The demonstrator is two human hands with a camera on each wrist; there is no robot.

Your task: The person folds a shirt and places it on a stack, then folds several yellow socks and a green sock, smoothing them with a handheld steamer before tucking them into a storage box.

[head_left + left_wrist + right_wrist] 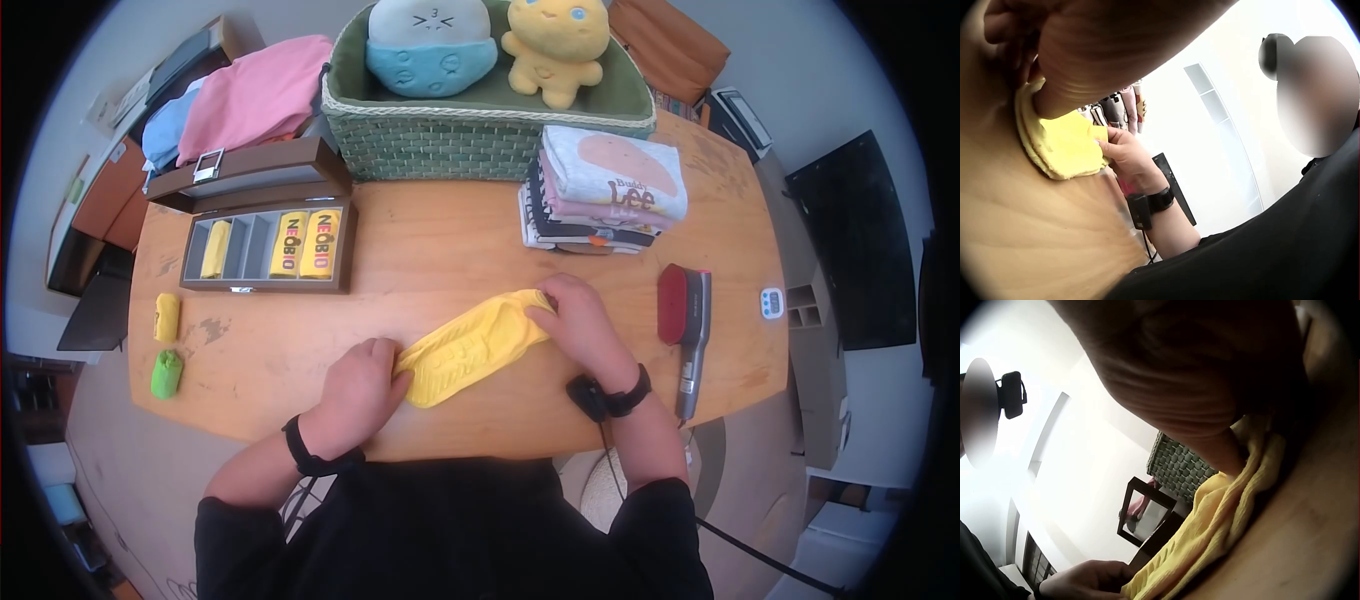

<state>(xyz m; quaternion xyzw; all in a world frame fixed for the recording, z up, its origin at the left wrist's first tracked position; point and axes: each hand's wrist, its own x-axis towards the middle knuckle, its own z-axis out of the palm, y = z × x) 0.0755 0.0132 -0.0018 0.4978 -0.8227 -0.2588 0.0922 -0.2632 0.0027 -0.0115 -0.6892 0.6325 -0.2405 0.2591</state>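
"Black shirt point(470, 530) at six o'clock, then the table point(480, 440) edge. Where's the yellow cloth point(470, 350)?"
"Just past that edge. Left-wrist view shows its layered rim—the head view, mainly its top."
"Room?"
"Tabletop stretches to the brown box point(346, 255) at ten; red-and-grey tool point(683, 305) at three."
"Hands?"
"Apart—left hand point(357, 392) pinching its eight-o'clock end, right hand point(580, 318) gripping two."

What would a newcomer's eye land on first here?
Probably the bright yellow socks, held between the left hand and right hand over the table. Next, perhaps, the yellow plush toy and blue-and-white plush toy in the green woven basket behind, then the open brown case at left.
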